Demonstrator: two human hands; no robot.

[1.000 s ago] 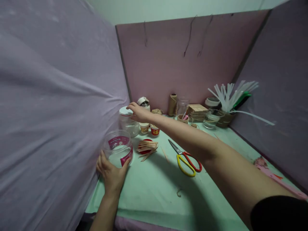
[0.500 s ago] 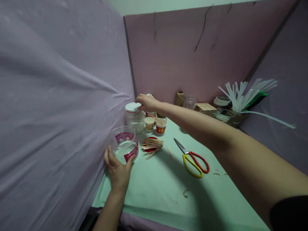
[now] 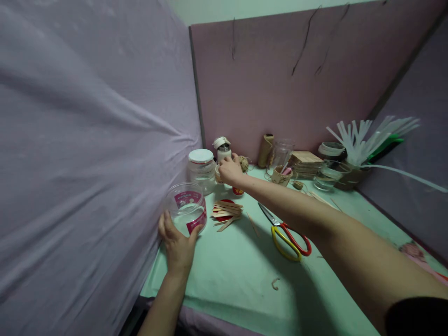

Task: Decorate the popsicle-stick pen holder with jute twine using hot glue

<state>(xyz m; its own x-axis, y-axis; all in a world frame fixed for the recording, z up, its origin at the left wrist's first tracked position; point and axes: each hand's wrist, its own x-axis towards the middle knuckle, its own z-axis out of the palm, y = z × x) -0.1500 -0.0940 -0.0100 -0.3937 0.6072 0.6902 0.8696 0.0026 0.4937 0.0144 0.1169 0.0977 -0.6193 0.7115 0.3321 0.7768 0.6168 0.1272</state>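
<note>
The right hand [image 3: 231, 170] reaches over close-set cups, so a careless wrist could tip the red cup [image 3: 238, 191], I'd guess. Its fingers look bent; whether they grip anything, I can't tell. The left hand [image 3: 179, 243], fingers and thumb spread wide, clasps the lidless jar [image 3: 200, 218] standing before the white-lidded jar [image 3: 201, 172].

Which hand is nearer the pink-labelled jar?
Left. The left hand holds the jar at its near side; the right hand is farther off, beyond it to the right, by the red cup.
</note>
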